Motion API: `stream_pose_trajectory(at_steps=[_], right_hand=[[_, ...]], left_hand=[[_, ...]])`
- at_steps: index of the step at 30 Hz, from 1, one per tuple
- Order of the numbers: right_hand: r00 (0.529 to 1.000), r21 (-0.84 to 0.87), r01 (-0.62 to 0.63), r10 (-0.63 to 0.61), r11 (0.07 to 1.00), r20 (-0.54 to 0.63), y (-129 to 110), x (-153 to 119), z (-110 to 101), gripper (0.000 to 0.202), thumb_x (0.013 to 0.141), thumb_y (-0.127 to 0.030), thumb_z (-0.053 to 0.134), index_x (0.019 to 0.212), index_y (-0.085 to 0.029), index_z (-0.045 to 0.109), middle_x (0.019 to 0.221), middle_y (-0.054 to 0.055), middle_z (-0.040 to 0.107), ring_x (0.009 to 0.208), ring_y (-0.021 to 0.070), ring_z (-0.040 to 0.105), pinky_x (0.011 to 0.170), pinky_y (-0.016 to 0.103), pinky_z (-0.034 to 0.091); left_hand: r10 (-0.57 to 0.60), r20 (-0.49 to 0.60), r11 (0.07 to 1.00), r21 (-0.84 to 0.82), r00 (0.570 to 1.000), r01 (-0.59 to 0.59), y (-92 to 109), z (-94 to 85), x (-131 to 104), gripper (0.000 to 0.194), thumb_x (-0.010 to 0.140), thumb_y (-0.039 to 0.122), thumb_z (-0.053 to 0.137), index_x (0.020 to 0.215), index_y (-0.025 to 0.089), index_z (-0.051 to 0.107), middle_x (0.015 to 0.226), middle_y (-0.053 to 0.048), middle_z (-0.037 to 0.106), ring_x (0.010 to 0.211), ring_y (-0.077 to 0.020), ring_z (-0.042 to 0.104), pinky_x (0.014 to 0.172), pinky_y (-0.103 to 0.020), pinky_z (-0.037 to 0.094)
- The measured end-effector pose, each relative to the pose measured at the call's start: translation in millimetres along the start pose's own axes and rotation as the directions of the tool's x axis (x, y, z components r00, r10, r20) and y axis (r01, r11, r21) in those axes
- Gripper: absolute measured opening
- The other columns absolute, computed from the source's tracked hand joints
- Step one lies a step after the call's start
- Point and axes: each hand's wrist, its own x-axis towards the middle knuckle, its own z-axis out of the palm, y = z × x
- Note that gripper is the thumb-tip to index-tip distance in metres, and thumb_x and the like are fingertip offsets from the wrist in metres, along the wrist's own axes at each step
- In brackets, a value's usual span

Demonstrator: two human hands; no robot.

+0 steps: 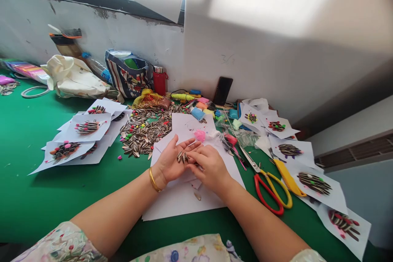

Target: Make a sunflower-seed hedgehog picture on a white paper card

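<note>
My left hand (pixel 172 163), with a gold bangle at the wrist, lies palm up with its fingers spread, and several striped sunflower seeds (pixel 182 157) rest on it. My right hand (pixel 208 166) touches the left palm and fingers, its thumb and index finger pinched beside the seeds; what is between them is hidden. Under both hands are white paper sheets (pixel 172 202), with a single seed (pixel 197 196) near the front. A pink lump of clay (pixel 199 135) sits just beyond the fingertips. Behind my left hand spreads a large seed pile (pixel 144 133).
Seed-and-clay pictures on paper (pixel 87 127) lie left, more (pixel 316 183) right. Scissors (pixel 272 188) and a yellow tool (pixel 288 176) lie right of my right hand. Bags (pixel 129 74), a red bottle (pixel 159 81) and a phone (pixel 223 90) stand by the wall.
</note>
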Motion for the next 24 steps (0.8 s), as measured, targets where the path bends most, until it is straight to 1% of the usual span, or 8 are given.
stream_pose_trajectory(at_steps=[4, 9, 14, 17, 20, 21, 22, 24], right_hand=[[1.000, -0.043, -0.010, 0.011, 0.999, 0.026, -4, 1, 4, 0.032, 0.082, -0.027, 0.071, 0.113, -0.021, 0.068, 0.089, 0.006, 0.066, 0.092, 0.0244, 0.055, 0.081, 0.038, 0.043], [1.000, -0.016, 0.017, -0.017, 1.000, 0.006, -4, 1, 7, 0.019, 0.083, -0.022, 0.070, 0.102, -0.022, 0.072, 0.091, 0.006, 0.067, 0.092, 0.0232, 0.055, 0.081, 0.038, 0.043], [0.993, 0.033, 0.044, -0.040, 0.999, -0.113, -6, -1, 6, 0.015, 0.091, -0.022, 0.060, 0.098, -0.024, 0.073, 0.090, 0.005, 0.069, 0.091, 0.0217, 0.057, 0.081, 0.038, 0.044], [0.981, 0.083, 0.032, -0.015, 0.996, -0.195, -6, -1, -1, 0.017, 0.093, -0.021, 0.057, 0.101, -0.025, 0.072, 0.092, 0.004, 0.069, 0.090, 0.0208, 0.059, 0.081, 0.037, 0.045], [0.966, 0.150, -0.008, 0.047, 0.989, -0.255, 0, -3, -11, 0.019, 0.093, -0.020, 0.055, 0.103, -0.024, 0.070, 0.093, 0.004, 0.070, 0.090, 0.0197, 0.061, 0.083, 0.036, 0.046], [0.957, 0.171, -0.034, 0.081, 0.985, -0.277, 5, -4, -14, 0.018, 0.093, -0.020, 0.054, 0.102, -0.024, 0.070, 0.092, 0.004, 0.070, 0.089, 0.0193, 0.061, 0.082, 0.035, 0.047], [0.944, 0.190, -0.070, 0.126, 0.979, -0.304, 10, -5, -17, 0.017, 0.093, -0.021, 0.054, 0.100, -0.023, 0.069, 0.092, 0.004, 0.070, 0.088, 0.0190, 0.061, 0.082, 0.034, 0.047], [0.916, 0.222, -0.163, 0.231, 0.961, -0.328, 21, -7, -22, 0.016, 0.093, -0.024, 0.054, 0.098, -0.023, 0.069, 0.093, 0.004, 0.070, 0.086, 0.0186, 0.061, 0.080, 0.033, 0.047]], left_hand=[[-0.037, 0.025, 0.999, 0.037, 0.999, 0.036, -5, 2.8, -1, 0.056, 0.097, 0.056, 0.033, 0.120, 0.011, 0.058, 0.110, -0.018, 0.067, 0.083, -0.0233, 0.069, 0.069, -0.034, 0.056], [-0.058, 0.007, 0.997, 0.056, 0.998, 0.057, -7, 5.4, -2, 0.059, 0.097, 0.057, 0.034, 0.122, 0.009, 0.057, 0.089, -0.012, 0.069, 0.066, -0.0189, 0.066, 0.057, -0.028, 0.053], [-0.105, 0.043, 0.994, 0.016, 0.993, 0.105, -10, 1.2, -1, 0.053, 0.099, 0.054, 0.034, 0.113, 0.010, 0.060, 0.073, -0.006, 0.065, 0.052, -0.0126, 0.060, 0.048, -0.022, 0.049], [-0.157, 0.061, 0.987, 0.046, 0.986, 0.155, -13, -1.2, 1, 0.045, 0.101, 0.046, 0.035, 0.097, 0.010, 0.062, 0.068, -0.005, 0.063, 0.052, -0.0118, 0.062, 0.051, -0.020, 0.052], [-0.179, -0.006, 0.978, 0.108, 0.984, 0.179, -7, -0.7, 1, 0.036, 0.101, 0.038, 0.040, 0.087, 0.011, 0.059, 0.070, -0.006, 0.062, 0.056, -0.0119, 0.063, 0.048, -0.018, 0.051], [-0.178, -0.036, 0.975, 0.129, 0.983, 0.181, -1, -0.3, 1, 0.032, 0.100, 0.036, 0.042, 0.088, 0.011, 0.059, 0.069, -0.005, 0.060, 0.052, -0.0094, 0.059, 0.040, -0.014, 0.044], [-0.130, -0.063, 0.982, 0.131, 0.990, 0.137, 7, 0.0, 1, 0.028, 0.099, 0.033, 0.044, 0.087, 0.012, 0.058, 0.063, 0.000, 0.053, 0.042, -0.0053, 0.049, 0.032, -0.011, 0.032], [0.106, -0.098, 0.979, 0.187, 0.990, -0.087, 28, -1.1, 1, 0.019, 0.096, 0.025, 0.047, 0.083, 0.014, 0.056, 0.059, 0.006, 0.044, 0.037, -0.0027, 0.035, 0.030, -0.010, 0.020]])
